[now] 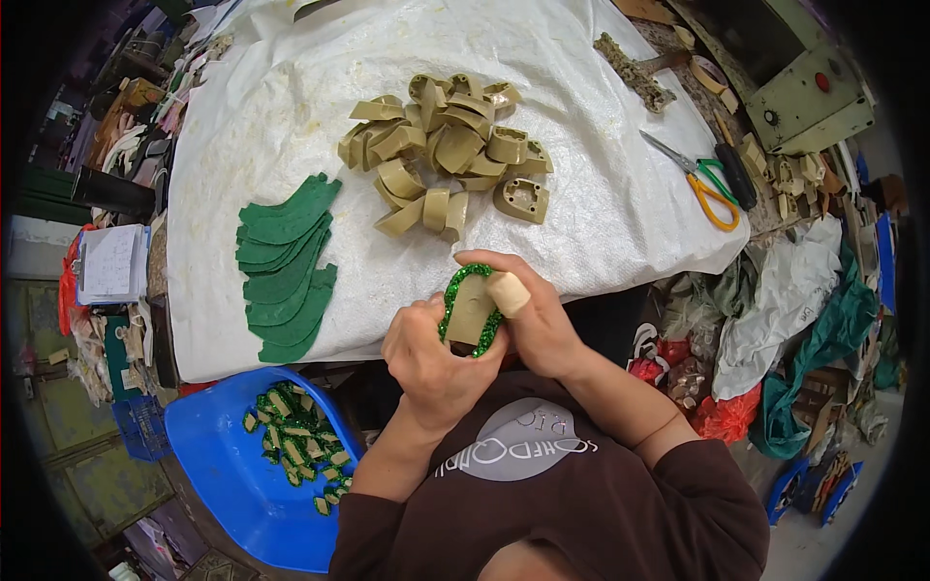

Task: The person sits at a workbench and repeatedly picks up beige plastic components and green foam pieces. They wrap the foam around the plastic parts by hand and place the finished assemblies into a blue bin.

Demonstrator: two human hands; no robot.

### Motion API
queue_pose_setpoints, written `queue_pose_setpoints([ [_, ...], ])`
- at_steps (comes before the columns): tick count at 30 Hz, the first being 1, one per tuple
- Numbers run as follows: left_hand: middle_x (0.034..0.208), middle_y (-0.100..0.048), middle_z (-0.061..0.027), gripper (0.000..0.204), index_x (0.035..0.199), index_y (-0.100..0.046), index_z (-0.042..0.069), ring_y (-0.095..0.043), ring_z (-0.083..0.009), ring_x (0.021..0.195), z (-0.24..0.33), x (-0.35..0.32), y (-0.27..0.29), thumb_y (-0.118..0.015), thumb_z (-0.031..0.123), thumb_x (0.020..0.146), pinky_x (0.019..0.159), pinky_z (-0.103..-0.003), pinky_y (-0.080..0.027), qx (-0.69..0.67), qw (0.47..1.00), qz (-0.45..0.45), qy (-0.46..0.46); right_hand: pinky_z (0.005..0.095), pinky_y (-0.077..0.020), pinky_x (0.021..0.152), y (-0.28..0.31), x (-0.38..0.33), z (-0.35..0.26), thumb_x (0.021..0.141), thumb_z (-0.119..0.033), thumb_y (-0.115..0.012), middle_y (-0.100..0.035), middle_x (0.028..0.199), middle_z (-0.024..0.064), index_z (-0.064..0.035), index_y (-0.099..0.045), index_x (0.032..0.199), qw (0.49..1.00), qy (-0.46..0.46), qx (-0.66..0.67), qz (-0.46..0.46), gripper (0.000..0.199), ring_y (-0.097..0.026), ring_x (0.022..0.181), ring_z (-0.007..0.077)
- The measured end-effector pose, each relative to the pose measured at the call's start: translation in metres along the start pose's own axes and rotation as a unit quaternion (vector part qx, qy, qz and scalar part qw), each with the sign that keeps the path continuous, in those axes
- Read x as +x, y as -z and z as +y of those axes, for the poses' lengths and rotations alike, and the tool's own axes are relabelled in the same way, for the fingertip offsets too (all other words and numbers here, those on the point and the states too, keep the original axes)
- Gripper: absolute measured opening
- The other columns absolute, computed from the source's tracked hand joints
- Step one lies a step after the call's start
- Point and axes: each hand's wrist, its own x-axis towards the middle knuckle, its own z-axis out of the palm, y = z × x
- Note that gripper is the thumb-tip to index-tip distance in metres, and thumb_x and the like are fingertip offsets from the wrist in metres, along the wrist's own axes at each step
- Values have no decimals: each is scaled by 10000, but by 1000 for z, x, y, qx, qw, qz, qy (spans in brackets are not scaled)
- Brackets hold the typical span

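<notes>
Both hands hold one beige shoe heel point(469, 312) close to my body, just off the table's near edge. Green glitter material rims this heel, and its flat face points up. My left hand point(434, 353) is closed round its left and lower side. My right hand point(533, 315) grips the other side, its thumb in a pale wrap and pressing the upper rim. Beyond my hands lies a pile of bare beige heels point(457, 145). To the left, curved dark green fabric pieces point(286, 281) lie overlapped in a fanned row.
A blue basin point(218, 484) at lower left holds several green-covered heels point(295, 436). White sheeting point(291, 107) covers the table. Orange-and-green-handled scissors point(702, 184) and a black-handled tool point(735, 176) lie at right. A crusted hammer-like tool point(635, 73) lies farther back. Plastic bags point(775, 310) crowd the right side.
</notes>
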Motion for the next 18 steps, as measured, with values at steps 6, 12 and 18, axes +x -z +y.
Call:
queue_pose_setpoints([
  [6,748,-573,-118,551,866,-461,12,-608,-243,610,-5,-6,4,-886,172,554,562,-323,-499,-24,999,21,-1,346,-454,821,-7,0,-7,905,-130,-478,-581,1018,164,-18,-479,1238,983,97,-155,4,352,-591,918,284],
  [12,797,-594,-143,483,914,-475,-15,-582,-232,584,-32,-18,32,-829,102,608,513,-324,-473,-134,985,19,110,327,-446,773,-22,23,8,937,-186,-471,-541,979,127,-30,-462,1286,975,134,-135,-111,382,-541,831,258],
  [18,970,-519,-162,503,1061,-536,-23,-525,-297,887,-120,-84,107,-774,74,629,810,-371,-438,140,967,121,174,341,-447,771,-42,56,2,885,-75,-538,-536,1025,126,-62,-521,1235,966,132,-137,-176,351,-547,884,240],
])
